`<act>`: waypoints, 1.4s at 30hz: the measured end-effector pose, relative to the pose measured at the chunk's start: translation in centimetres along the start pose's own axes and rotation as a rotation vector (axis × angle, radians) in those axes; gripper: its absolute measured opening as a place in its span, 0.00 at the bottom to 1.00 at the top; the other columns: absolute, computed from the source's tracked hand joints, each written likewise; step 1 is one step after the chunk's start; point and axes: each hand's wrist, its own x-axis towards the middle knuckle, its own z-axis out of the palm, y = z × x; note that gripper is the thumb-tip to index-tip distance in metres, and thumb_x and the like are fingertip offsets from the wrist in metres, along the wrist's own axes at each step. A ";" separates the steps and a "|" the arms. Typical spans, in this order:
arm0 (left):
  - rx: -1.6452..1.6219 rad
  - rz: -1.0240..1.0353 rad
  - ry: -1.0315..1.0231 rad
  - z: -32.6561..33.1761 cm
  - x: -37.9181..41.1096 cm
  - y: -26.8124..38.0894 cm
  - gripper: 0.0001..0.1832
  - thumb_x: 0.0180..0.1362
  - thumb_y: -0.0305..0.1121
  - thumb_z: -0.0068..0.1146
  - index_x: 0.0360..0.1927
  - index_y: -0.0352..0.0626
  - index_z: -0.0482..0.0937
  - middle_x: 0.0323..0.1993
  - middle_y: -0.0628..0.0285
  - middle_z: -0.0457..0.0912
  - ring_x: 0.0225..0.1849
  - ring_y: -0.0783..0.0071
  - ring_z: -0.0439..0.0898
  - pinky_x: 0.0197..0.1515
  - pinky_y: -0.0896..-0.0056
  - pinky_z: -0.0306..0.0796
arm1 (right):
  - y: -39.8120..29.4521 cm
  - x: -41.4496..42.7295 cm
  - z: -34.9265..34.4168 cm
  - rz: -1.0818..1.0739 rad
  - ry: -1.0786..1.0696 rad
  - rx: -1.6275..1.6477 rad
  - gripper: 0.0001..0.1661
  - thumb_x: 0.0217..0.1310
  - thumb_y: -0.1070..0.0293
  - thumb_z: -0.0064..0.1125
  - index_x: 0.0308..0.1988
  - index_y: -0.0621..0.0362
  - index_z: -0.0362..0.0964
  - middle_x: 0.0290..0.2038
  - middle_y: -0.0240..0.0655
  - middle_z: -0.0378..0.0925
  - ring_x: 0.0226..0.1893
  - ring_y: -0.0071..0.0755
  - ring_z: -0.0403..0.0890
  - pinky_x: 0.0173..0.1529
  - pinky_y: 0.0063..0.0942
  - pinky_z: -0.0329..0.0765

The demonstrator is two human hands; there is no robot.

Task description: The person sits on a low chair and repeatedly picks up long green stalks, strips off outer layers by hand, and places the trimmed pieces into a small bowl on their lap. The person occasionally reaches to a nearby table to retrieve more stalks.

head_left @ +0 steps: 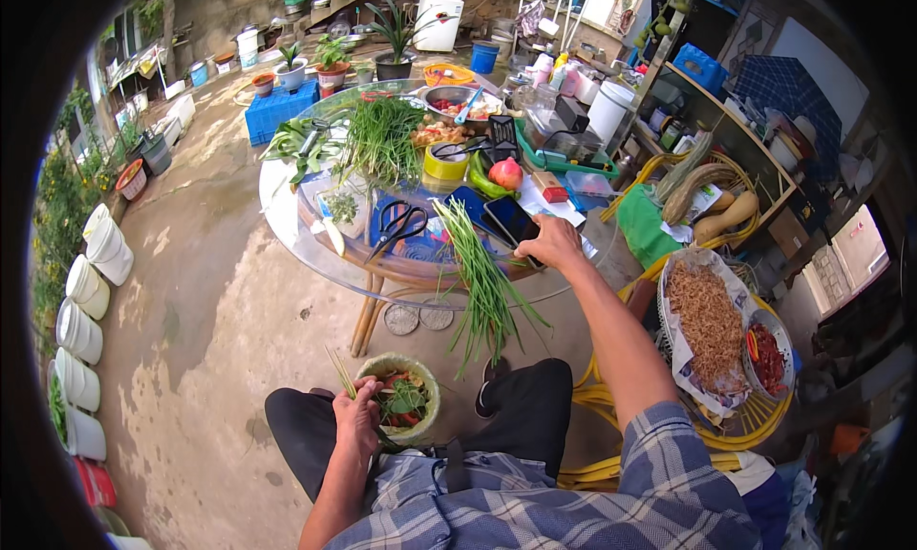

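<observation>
My left hand (356, 415) grips a small bunch of pale, thin stalks (341, 372), tips pointing up. Right beside it is a round bin (433, 389) holding green leaves and orange-red scraps. Over the glass tabletop, my right hand (555, 242) has its thumb and fingers at the near edge of a dark smartphone (510, 219); whether they hold it is unclear. A loose bundle of long green chives (481, 277) lies just left of the phone and hangs over the table's rim. Black-handled scissors (398, 227) and a knife with a pale handle (332, 234) rest farther left.
The round glass table (286, 252) bears a heap of greens (383, 138), yellow tape (444, 164), green peppers (484, 177) and a pomegranate (506, 173). A basket of dried brown shreds (706, 320) stands right, near gourds (727, 217). White buckets (79, 333) line the left.
</observation>
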 end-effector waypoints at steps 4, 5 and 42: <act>0.010 -0.001 0.000 -0.3 0.5 -0.6 0.09 0.59 0.32 0.62 0.41 0.44 0.78 0.33 0.62 0.83 0.12 0.88 0.62 0.13 0.85 0.53 | 0.4 0.4 0.6 -0.060 0.068 -0.019 0.47 0.28 0.54 0.75 0.53 0.64 0.74 0.46 0.50 0.81 0.48 0.51 0.81 0.53 0.40 0.76; 0.015 -0.001 0.002 -0.3 0.6 -0.8 0.09 0.59 0.32 0.62 0.41 0.44 0.78 0.33 0.62 0.83 0.12 0.88 0.62 0.13 0.85 0.53 | 0.7 0.4 0.7 -0.065 0.073 -0.017 0.48 0.28 0.54 0.74 0.53 0.64 0.73 0.46 0.50 0.81 0.49 0.51 0.81 0.53 0.40 0.76; -0.024 -0.075 0.072 -1.9 0.7 -2.3 0.05 0.60 0.29 0.59 0.40 0.43 0.79 0.31 0.63 0.83 0.12 0.87 0.61 0.13 0.86 0.54 | -0.5 -0.7 0.8 -0.242 0.162 -0.154 0.50 0.44 0.50 0.66 0.67 0.50 0.57 0.40 0.57 0.78 0.42 0.61 0.79 0.49 0.51 0.75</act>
